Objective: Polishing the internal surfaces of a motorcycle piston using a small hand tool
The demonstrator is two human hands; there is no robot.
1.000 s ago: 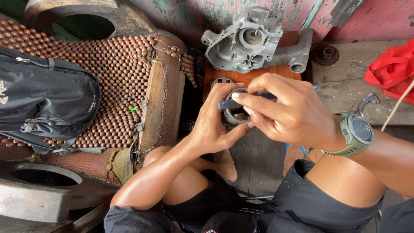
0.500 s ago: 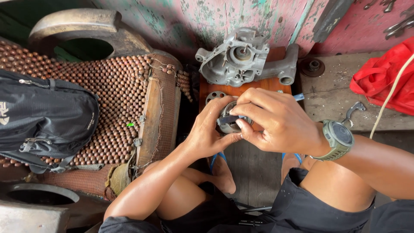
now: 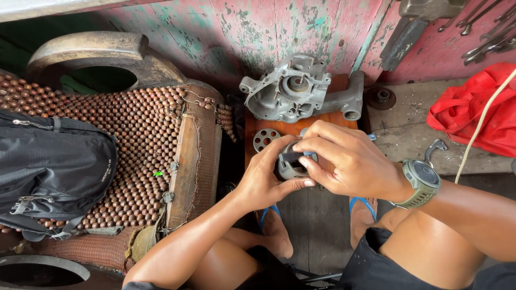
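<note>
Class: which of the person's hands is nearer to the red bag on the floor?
Right. The right hand is between the metal part both hands hold and the red bag; the left hand is beyond that part.

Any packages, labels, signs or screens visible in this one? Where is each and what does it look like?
Watch: on the right wrist, rounded dark face too dim to read, olive-green case and strap.
Backpack label: small pale print on the black backpack lying on the beaded seat mat, left.
No packages or signs.
</note>
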